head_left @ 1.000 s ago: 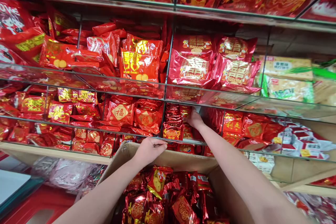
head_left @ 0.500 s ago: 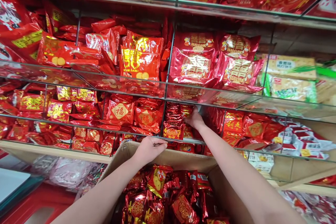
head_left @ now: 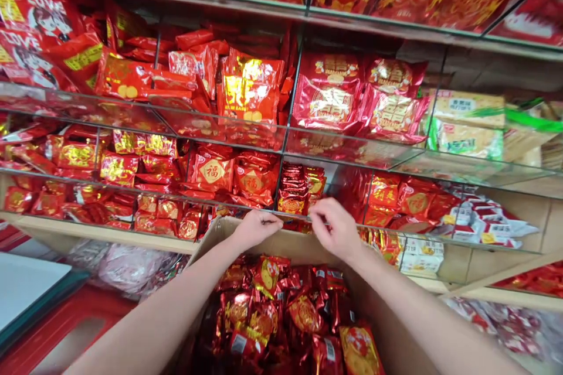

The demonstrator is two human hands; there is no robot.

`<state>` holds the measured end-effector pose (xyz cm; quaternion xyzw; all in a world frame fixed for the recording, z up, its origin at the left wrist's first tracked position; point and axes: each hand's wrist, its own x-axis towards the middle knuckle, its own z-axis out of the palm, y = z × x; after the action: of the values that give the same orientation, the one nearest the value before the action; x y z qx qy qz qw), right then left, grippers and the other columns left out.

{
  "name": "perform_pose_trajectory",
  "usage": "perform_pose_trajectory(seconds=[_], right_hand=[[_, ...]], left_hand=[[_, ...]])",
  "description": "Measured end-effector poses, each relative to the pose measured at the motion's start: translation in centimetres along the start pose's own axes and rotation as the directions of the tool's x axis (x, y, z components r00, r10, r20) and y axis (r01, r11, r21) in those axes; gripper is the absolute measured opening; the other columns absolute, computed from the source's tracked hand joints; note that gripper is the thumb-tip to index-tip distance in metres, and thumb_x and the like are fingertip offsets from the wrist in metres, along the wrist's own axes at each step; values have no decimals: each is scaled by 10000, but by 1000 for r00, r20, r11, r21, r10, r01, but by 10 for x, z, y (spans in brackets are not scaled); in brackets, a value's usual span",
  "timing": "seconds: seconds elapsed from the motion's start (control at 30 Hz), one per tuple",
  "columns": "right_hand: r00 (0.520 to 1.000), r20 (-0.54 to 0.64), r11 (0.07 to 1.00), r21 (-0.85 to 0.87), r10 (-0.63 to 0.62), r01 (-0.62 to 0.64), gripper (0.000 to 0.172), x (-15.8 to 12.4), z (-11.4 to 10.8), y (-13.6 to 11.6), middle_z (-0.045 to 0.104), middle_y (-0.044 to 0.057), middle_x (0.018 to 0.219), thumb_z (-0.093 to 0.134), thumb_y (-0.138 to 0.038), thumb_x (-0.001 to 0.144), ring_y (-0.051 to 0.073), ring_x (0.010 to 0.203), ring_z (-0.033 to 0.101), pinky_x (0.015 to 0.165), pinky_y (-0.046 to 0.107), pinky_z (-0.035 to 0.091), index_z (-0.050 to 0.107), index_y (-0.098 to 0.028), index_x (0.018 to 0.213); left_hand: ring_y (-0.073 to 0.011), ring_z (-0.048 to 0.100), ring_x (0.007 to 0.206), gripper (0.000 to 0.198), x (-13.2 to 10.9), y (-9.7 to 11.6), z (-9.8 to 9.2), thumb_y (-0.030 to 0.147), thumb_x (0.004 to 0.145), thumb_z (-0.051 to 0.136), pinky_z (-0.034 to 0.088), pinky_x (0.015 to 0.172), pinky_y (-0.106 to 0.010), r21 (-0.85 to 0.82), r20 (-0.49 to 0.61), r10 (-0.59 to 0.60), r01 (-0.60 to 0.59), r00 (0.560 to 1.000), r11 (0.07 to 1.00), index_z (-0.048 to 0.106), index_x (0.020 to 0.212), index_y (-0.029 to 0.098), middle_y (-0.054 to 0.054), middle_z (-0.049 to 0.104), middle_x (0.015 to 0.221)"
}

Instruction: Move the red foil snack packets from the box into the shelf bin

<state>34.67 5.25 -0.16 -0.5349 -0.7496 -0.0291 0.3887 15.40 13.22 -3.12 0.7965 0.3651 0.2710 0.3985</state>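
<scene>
A cardboard box [head_left: 387, 310] stands before me, holding many red foil snack packets [head_left: 305, 313] with gold print. At its far rim, my left hand [head_left: 257, 229] is closed, fingers bent over the edge just below the shelf's glass front. My right hand [head_left: 336, 229] hovers above the box's far right side, fingers curled in loosely, with no packet visible in it. Just behind it is a shelf compartment where small red-and-gold packets [head_left: 294, 190] are stacked in a column on the left, beside a second, shorter-looking column [head_left: 315, 181].
Glass dividers and fronts [head_left: 347, 143] split the shelves into compartments. Red wedding-style packets [head_left: 250, 91] fill the left, pink-red ones [head_left: 329, 99] the middle, green-and-cream cracker packs [head_left: 468, 129] the right. A red surface with a white tray [head_left: 30, 287] lies lower left.
My right hand has come out of the shelf compartment, back toward me over the box. My left hand stays at the box rim. The view has shifted slightly.
</scene>
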Motion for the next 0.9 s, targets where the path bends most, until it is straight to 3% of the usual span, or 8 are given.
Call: perform_pose_trajectory(seconds=[0.07,0.13,0.23,0.3,0.4,0.47,0.77,0.9], right_hand=[[960,270,997,36,-79,72,218,-34,10,-11,551,50,847,345,-215,806,154,796,504,738,290,408,546,-222,890],[898,436,998,28,-55,47,252,-62,23,-10,563,50,828,327,-196,808,148,768,514,708,275,414,555,-212,914],[831,556,1000,-12,30,-29,222,-87,42,3,578,54,794,376,-181,777,150,736,532,674,263,418,581,-195,862],[793,608,999,-42,43,-22,189,-93,51,10,584,53,764,411,-181,752,157,703,538,647,264,417,596,-194,790],[772,633,996,-90,54,4,176,-95,61,12,590,54,754,423,-192,743,170,692,546,621,270,417,597,-195,762],[780,619,994,-107,91,-31,165,-95,68,11,593,57,779,441,-208,740,181,722,554,639,278,423,594,-192,799],[827,486,906,148,283,-397,521,-96,78,15,537,110,1075,559,-420,675,221,969,500,822,344,393,466,-149,1111],[838,475,825,335,269,-455,332,-87,74,4,593,51,939,471,-425,744,181,869,535,774,317,407,541,-182,959]], left_hand=[[-130,580,604,334,-4,2,-3,416,710,472,435,596,-209,-15,64,2,-1,998,1000,656,650,143,-28,653,635],[-125,570,539,422,-10,2,-3,471,732,414,432,552,-211,10,202,-40,39,979,999,631,599,135,-35,634,576],[-160,603,644,410,-24,-4,6,506,701,433,436,613,-236,285,359,-183,79,915,955,648,735,159,-62,667,723],[-224,590,841,459,-34,-13,19,480,608,553,423,711,-277,538,322,-298,86,899,839,604,968,199,-98,642,941],[-321,564,901,701,-43,-24,37,345,490,672,418,728,-367,640,302,-389,118,870,759,492,1143,166,-179,603,1008],[-321,556,920,729,-45,-26,45,253,481,679,416,741,-372,654,318,-372,83,872,752,459,1173,187,-167,600,1021],[-229,581,885,550,-42,-9,57,89,657,455,421,748,-311,591,437,-118,-186,892,785,401,1183,240,-72,633,955],[-229,577,885,379,-41,-4,57,92,661,456,422,753,-312,490,410,8,-228,912,841,523,1016,206,-66,633,931]])
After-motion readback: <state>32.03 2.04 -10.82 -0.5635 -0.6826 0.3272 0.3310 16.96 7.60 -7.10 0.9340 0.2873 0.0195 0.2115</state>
